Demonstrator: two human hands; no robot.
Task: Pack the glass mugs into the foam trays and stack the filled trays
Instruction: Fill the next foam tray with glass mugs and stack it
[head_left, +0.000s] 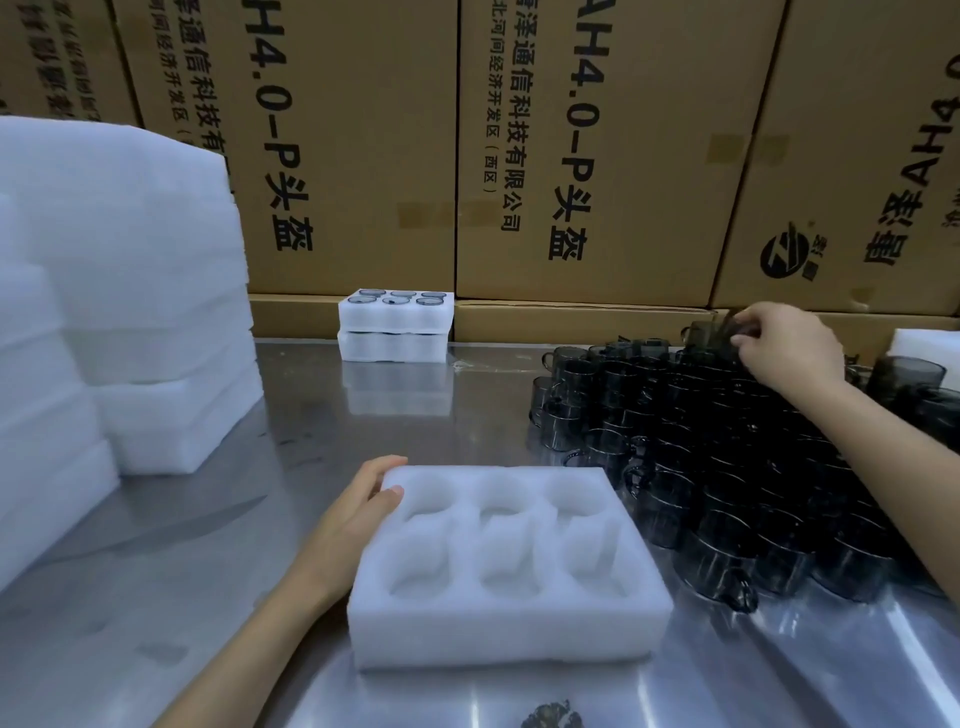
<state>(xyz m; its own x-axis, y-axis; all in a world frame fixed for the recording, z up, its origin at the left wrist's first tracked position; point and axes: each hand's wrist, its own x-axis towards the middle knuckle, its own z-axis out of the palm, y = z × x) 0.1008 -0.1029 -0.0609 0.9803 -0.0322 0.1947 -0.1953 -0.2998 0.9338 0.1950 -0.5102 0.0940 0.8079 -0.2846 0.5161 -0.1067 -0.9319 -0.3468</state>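
Small dark object (551, 716) at the bottom edge, nearest the viewer; too cropped to identify. Steel table (208, 545) under everything.

Just beyond it, between the two forearms: empty foam tray (506, 566), six pockets in two rows of three, none filled. Left hand (358, 514) rests against the tray's left edge, thumb lying over the top corner, fingers relaxed along the side wall. Steadying, not lifting.

Right of the tray and under the right forearm: dense pile of smoky glass mugs (727, 467), stacked several deep, handles pointing all ways.

At the far end of the pile, right hand (784, 343) with fingers curled, pinching one mug (714, 338) by its rim at the top of the heap. Whether the mug is clear of its neighbours, cannot tell.

Step in hand, as judged: take one mug and seat it in a pocket. Best done by lifting straight up so no neighbouring handle snags, then carrying it across to a far-row pocket first, so later reaches do not cross filled ones. Keep the left hand pinning the tray; foam is light and will skid on steel.

Left of the left hand: tall stack of spare foam (104, 312).

Far beyond both hands: two filled trays (395, 327) stacked against cardboard cartons (571, 156).
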